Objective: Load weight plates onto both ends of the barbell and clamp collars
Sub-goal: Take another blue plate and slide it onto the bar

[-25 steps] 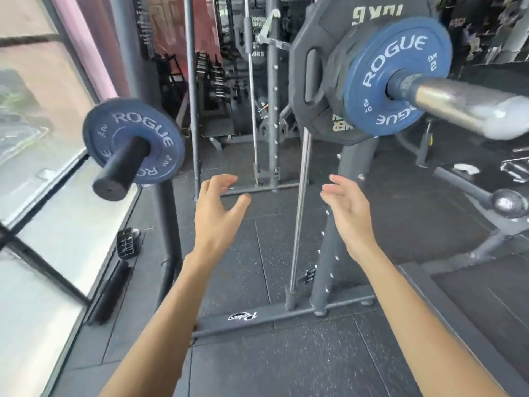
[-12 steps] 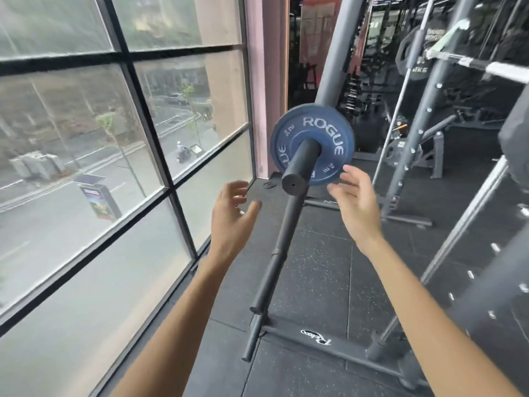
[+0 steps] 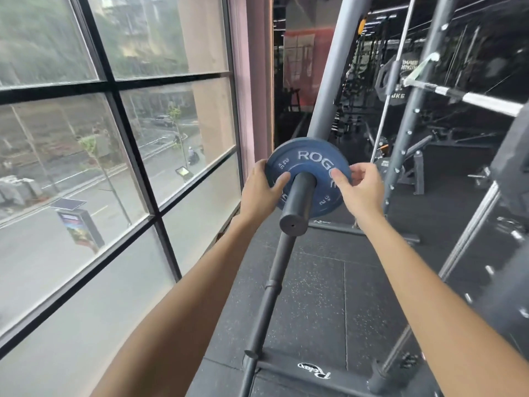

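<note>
plate: blue rogue plate (image 3: 307, 167) threaded on black storage peg (image 3: 296, 202), near window (image 3: 71, 167) | left hand (image 3: 257, 191): fingers curled round left rim, thumb on face | right hand (image 3: 362, 193): fingers pinching right rim

Both arms reach forward, left hand (image 3: 261, 191) and right hand (image 3: 362, 191) gripping the blue plate (image 3: 310, 156)

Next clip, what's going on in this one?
A person in a gym, beside a window, grips a blue Rogue plate with both hands: the left hand on its left rim, the right hand on its right rim, thumbs on its face. The plate sits on a black storage peg, back from the peg's end. A silver barbell shows at upper right; no collar is in view.
</note>
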